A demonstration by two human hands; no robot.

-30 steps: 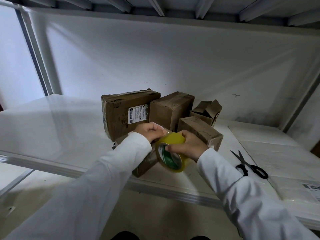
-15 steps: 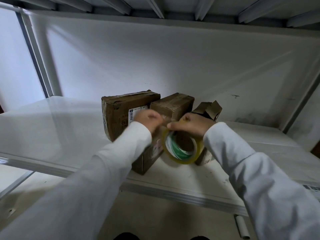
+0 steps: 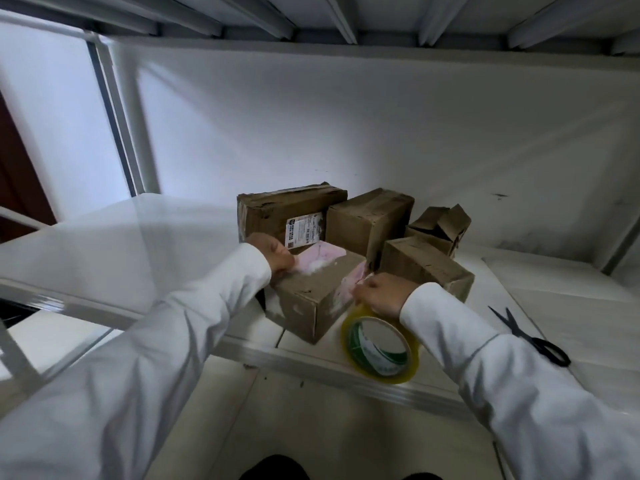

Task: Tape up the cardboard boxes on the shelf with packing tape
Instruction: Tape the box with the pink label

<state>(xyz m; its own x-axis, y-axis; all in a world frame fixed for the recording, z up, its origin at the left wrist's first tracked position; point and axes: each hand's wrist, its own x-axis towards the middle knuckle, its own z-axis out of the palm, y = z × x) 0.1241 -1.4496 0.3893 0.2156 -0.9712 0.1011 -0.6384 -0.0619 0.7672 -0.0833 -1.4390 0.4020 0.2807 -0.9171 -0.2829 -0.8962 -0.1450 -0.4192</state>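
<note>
Front box: scuffed brown cardboard, near the shelf edge.
Tape roll: glossy yellow ring, just beside it.
My left hand: presses the box top.
My right hand: pinches tape.
Scissors: black, right.

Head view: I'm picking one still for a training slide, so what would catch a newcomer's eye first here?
Most likely the yellow tape roll, hanging at the shelf's front edge under the right hand. Next, the front cardboard box, with a pink-tinged strip across its top; the left hand presses that strip's far end down. Black scissors lie to the right on the shelf.
</note>
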